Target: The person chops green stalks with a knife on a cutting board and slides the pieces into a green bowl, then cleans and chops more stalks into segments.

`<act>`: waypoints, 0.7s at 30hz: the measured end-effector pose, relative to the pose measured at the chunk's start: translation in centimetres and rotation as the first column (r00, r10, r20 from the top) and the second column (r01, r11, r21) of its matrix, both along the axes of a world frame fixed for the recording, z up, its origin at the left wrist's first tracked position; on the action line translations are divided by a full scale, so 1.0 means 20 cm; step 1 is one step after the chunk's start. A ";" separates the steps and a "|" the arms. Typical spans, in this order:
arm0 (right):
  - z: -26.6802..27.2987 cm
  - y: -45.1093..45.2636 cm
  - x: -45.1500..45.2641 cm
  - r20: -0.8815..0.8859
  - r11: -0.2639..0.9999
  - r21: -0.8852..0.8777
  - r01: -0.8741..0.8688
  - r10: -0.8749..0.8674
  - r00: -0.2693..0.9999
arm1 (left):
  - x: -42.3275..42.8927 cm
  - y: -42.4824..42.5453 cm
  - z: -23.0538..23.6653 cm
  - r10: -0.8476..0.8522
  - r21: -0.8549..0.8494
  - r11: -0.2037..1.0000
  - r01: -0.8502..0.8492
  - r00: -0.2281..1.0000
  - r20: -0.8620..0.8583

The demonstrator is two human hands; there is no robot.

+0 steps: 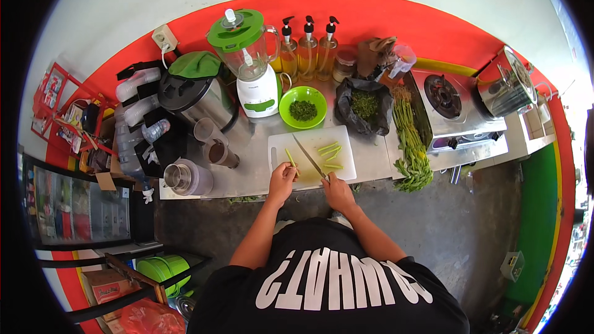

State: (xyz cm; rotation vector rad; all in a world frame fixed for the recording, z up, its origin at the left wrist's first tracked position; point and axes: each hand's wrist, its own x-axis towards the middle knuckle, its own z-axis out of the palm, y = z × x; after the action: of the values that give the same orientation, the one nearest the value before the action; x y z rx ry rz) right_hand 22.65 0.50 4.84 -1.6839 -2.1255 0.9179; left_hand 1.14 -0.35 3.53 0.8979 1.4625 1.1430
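Note:
My left hand (283, 178) pinches a green stalk (290, 157) over the near left part of a white cutting board (306, 143). In my right hand (338, 191) is the handle of a kitchen knife (308, 155), its long blade slanting up and left across the board. Several short cut green stalk pieces (330, 150) lie on the board to the right of the blade. Just beyond the board stands a bright green bowl (316, 94) with chopped greens (303, 111) in it. A black plastic bag (383, 123) beside it holds more chopped greens (364, 104).
A bundle of leafy stalks (410, 139) lies right of the board, beside a gas stove (464, 125) bearing a metal pot (503, 88). A blender (255, 83) and several pump bottles (307, 53) line the back. Leftward stand a steel flask (190, 177) and plastic cups (220, 154).

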 end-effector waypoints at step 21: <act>0.56 0.01 -0.18 -0.664 0.987 -0.158 0.037 -0.134 0.736 | 0.01 0.08 0.50 0.026 0.024 0.998 -0.056 0.752 0.658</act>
State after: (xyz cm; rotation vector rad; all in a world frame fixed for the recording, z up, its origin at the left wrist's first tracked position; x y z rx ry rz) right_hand 19.04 0.61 16.04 -1.2060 -1.5016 1.4066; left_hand 1.40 1.32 13.51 0.4046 0.8704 1.3491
